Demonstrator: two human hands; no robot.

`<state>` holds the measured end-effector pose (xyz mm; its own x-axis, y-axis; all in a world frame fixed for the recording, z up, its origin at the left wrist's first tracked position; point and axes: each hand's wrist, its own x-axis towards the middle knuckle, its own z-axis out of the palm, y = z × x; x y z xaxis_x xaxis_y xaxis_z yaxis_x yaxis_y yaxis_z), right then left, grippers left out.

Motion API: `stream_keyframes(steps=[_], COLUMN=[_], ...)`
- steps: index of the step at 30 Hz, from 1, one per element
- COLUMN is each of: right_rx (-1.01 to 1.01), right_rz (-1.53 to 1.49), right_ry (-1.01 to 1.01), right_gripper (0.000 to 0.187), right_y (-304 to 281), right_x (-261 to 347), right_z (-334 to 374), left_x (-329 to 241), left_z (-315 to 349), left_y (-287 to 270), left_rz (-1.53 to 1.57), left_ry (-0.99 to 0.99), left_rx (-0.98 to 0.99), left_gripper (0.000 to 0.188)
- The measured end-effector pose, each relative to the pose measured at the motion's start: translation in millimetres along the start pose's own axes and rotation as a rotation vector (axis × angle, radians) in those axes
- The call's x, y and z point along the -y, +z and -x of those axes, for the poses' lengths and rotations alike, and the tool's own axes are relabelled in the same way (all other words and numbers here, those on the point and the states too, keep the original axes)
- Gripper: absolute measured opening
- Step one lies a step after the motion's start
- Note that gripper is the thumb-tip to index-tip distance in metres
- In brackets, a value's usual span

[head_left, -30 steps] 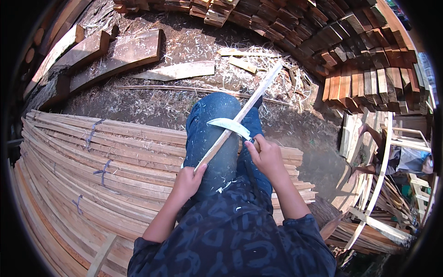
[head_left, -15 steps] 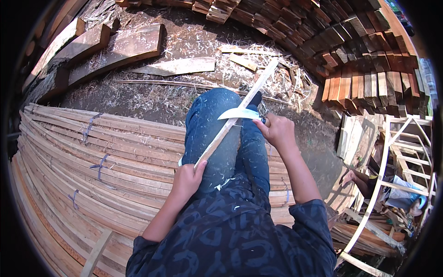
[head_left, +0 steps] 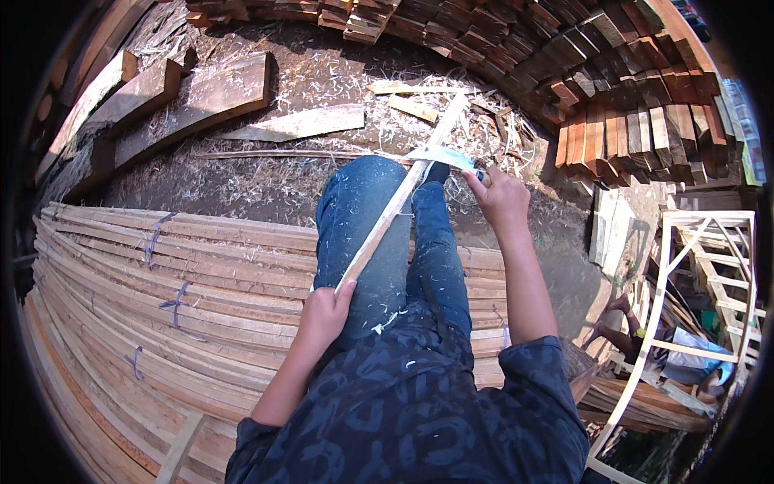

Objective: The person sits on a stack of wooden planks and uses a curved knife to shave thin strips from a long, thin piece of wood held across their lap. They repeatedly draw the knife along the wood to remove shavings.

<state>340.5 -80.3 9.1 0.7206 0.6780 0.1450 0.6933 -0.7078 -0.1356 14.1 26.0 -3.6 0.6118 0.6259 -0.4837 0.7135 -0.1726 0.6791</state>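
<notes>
A long pale wooden stick (head_left: pixel 385 222) slants across my jeans-clad thigh, its far end pointing up and to the right. My left hand (head_left: pixel 326 313) is closed around its near end, close to my lap. In my right hand (head_left: pixel 501 198) is the handle of a knife (head_left: pixel 442 157) with a broad, bright blade. The blade lies across the stick toward its far part, beyond my knee. Small pale shavings cling to my jeans (head_left: pixel 355 210).
Bundled wooden strips (head_left: pixel 201 282), tied with dark bands, lie beneath and left of me. Cut lumber (head_left: pixel 629 133) is stacked at the far right. Thick planks (head_left: pixel 193 101) and shavings cover ground ahead. Another person (head_left: pixel 677 355) sits at right behind a wooden frame (head_left: pixel 657 298).
The knife and my right hand have moved away from me along the stick, toward its far end. My left hand keeps its hold on the near end.
</notes>
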Motion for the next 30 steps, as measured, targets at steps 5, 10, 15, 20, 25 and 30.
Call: stream_keyframes(steps=[5,10,15,20,25,30], right_rx=[0.061,0.137,-0.074,0.017,0.019,-0.038], right_rz=[-0.082,-0.033,-0.051,-0.472,-1.132,-1.4], right_ry=[-0.167,-0.097,0.47,0.469,0.692,0.687], right_gripper=[0.056,0.06,0.067,0.043,0.027,0.019], right_y=[-15,-5,-14,1,107,80], right_x=[22,21,-108,-53,-23,31], right_z=[24,5,-58,11,110,111], left_x=[1,-1,5,14,13,23], left_z=[1,-1,0,-11,-18,-25], left_y=[-2,-2,4,-8,-14,-24], left_rz=[-0.037,-0.038,-0.036,0.11,0.268,0.388], left_ry=[-0.031,-0.037,-0.016,-0.045,-0.069,-0.154], left_rx=[0.003,0.024,0.001,0.173,0.317,0.516], left_gripper=[0.064,0.063,0.062,0.061,0.058,0.054])
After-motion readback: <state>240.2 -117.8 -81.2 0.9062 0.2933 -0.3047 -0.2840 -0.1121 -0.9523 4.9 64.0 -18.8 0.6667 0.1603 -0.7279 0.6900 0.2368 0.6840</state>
